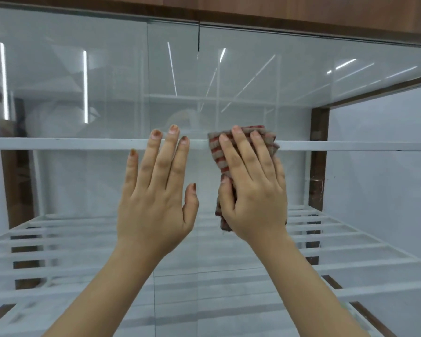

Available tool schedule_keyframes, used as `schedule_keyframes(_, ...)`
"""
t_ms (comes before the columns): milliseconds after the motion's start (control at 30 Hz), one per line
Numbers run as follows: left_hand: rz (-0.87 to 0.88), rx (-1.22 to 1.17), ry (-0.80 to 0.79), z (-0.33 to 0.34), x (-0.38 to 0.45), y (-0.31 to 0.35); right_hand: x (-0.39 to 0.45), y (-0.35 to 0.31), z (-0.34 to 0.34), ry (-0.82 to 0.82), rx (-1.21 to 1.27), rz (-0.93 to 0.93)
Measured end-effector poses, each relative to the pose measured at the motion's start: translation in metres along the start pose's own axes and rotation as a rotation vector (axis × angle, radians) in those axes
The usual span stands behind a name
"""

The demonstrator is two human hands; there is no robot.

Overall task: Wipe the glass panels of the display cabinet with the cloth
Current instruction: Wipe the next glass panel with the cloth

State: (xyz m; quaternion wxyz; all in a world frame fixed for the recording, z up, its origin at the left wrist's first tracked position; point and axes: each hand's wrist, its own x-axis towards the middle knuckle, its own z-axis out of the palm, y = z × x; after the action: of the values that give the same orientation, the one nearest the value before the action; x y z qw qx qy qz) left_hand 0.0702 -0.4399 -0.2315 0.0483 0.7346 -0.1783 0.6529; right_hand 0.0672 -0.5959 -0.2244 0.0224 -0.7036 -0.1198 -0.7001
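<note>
One striped cloth (219, 154), red and grey-brown, is pressed flat against the glass panel (253, 76) under the right hand (253, 188). It is folded into a strip whose long axis runs nearly upright, top edge level with the fingertips, lower end by the heel of the palm. The right hand lies spread over it, fingers pointing up and slightly left, thumb tucked along the cloth's left edge; it holds the cloth by pressure against the glass. Just beside it, the left hand (156, 190) is empty and wide, palm flat towards the glass, fingers up, thumb splayed towards the cloth without touching it. Both forearms rise from the lower edge. Behind the glass, a white shelf bar (58, 144) crosses at fingertip height, slatted shelves (338, 239) lie below, and a brown wooden frame (301, 10) runs along the top.
</note>
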Motion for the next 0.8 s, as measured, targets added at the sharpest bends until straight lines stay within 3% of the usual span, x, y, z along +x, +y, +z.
schedule_keyframes(267, -0.006, -0.004, -0.006, 0.000, 0.000, 0.000, -0.035, 0.019, -0.004, 0.073, 0.032, 0.233)
schedule_keyframes(500, -0.008, -0.008, -0.022, -0.002, 0.001, 0.001, -0.014, 0.021, -0.009, -0.004, 0.032, -0.020)
schedule_keyframes(800, -0.037, -0.118, 0.027, -0.008, 0.003, 0.020, -0.023, 0.060, -0.018, 0.015, 0.061, 0.084)
